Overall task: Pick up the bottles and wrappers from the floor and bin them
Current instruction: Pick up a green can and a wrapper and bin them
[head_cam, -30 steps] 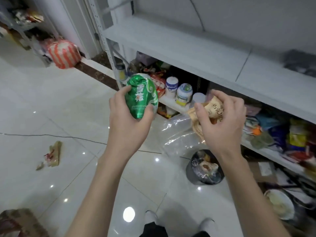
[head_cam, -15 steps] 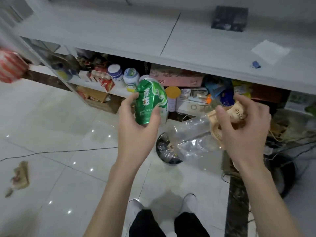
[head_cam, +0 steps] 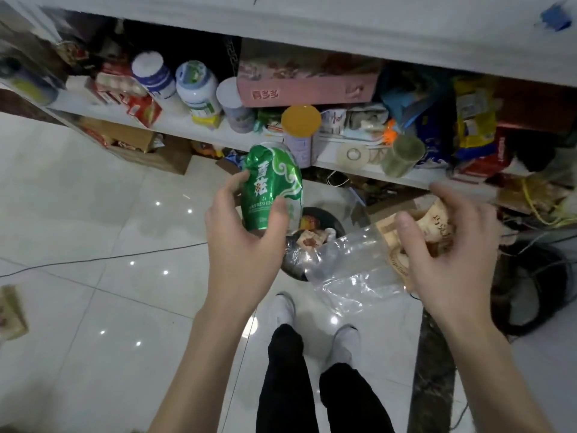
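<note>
Above the small round black bin (head_cam: pixel 331 217), our left fingers (head_cam: pixel 278 214) curl round a dented green aluminium drink can (head_cam: pixel 271 185) with white lettering: the thumb presses the near face and the other fingers wrap its far side. The left hand (head_cam: pixel 243 245) holds the drink can almost upright, and in our view it sits just up and left of the bin's rim.

To the right of the bin, our right fingers (head_cam: pixel 406 228) are bent and pinch a crumpled tan paper wrapper (head_cam: pixel 438 225) with brown print, the thumb lying across its front. The right hand (head_cam: pixel 449 260) also has hold of a crinkled clear plastic bag (head_cam: pixel 346 270), which trails from the wrapper down and left until it covers the bin's right side in our view. We cannot tell whether it touches the rim.

Inside the bin we see a dark shiny liner and some pale and reddish scraps. Just behind the bin runs a white lower shelf (head_cam: pixel 324 157) crowded with jars, tubs, boxes and packets. On the near side of the bin stand our two white shoes (head_cam: pixel 284 307) below black trouser legs. Well to the left of the bin, a thin black cable (head_cam: pixel 103 259) crosses the glossy white tiled floor (head_cam: pixel 109 198). Farther left, at the edge of our view, a flattened tan wrapper (head_cam: pixel 11 310) lies on the tiles.
</note>
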Tool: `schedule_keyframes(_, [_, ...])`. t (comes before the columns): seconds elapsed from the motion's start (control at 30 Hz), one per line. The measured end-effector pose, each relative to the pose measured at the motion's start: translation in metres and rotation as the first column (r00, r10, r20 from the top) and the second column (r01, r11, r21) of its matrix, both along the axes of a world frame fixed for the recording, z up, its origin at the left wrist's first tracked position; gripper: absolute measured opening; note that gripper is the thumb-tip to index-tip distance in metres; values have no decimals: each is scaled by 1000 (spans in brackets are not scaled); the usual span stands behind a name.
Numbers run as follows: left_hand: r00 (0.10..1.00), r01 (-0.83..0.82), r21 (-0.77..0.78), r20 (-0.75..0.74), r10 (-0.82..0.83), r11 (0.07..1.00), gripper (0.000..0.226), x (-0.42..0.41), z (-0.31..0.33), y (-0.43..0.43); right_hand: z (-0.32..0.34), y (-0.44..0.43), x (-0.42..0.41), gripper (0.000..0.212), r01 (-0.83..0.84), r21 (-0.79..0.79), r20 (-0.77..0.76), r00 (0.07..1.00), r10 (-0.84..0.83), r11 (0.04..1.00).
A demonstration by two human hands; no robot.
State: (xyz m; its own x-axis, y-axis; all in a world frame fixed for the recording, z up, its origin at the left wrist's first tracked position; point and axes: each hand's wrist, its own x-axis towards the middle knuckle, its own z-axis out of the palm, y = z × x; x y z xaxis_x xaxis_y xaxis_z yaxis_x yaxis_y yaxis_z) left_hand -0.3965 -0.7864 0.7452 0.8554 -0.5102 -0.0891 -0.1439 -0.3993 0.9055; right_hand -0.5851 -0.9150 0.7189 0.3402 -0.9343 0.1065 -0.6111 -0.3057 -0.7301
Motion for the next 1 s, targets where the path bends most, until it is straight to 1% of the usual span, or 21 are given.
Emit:
schedule_keyframes(0.13, [999, 35, 36, -27, -34, 999, 45, 26, -65, -11, -67, 2, 26, 68, -5, 1, -15, 1000, 5, 1000])
schedule_keyframes(0.23, [997, 53, 106, -54, -48, 993, 52, 37, -127, -15, -130, 1, 39, 69, 7, 36, -24, 1000, -6, 999])
schedule_keyframes(0.37, [993, 86, 177, -93, -70, 980, 50, 39, -217, -18, -224, 2, 50, 73, 24, 78, -89, 996, -17, 997])
schedule_keyframes(0.43, [989, 119, 228, -108, -97, 966, 55, 37, -262, -18, -268, 2, 55, 73, 42, 108, -113, 993, -30, 993])
schedule_keyframes(0.5, [985, 154, 269, -123, -125, 951, 61, 35, -304, -19, -309, 2, 59, 73, 42, 108, -135, 991, -27, 993])
schedule_keyframes(0.67, [971, 230, 303, -129, -199, 925, 60, 39, -386, -33, -391, 2, 70, 74, 24, 90, -184, 983, -8, 996])
schedule_keyframes(0.77, [954, 297, 303, -141, -265, 906, 63, 45, -420, -42, -427, 4, 76, 80, 10, 88, -166, 986, 5, 996])
schedule_keyframes(0.87, [948, 318, 323, -83, -308, 891, 62, 49, -432, -43, -446, 3, 82, 92, -17, 117, -190, 981, 39, 993])
schedule_keyframes(0.93, [953, 300, 339, -64, -296, 892, 57, 52, -429, -39, -448, 3, 83, 89, -22, 79, -183, 982, 37, 997])
schedule_keyframes(1.0, [957, 284, 351, -48, -286, 892, 54, 54, -419, -32, -439, 4, 81, 82, -21, 57, -140, 990, 29, 998])
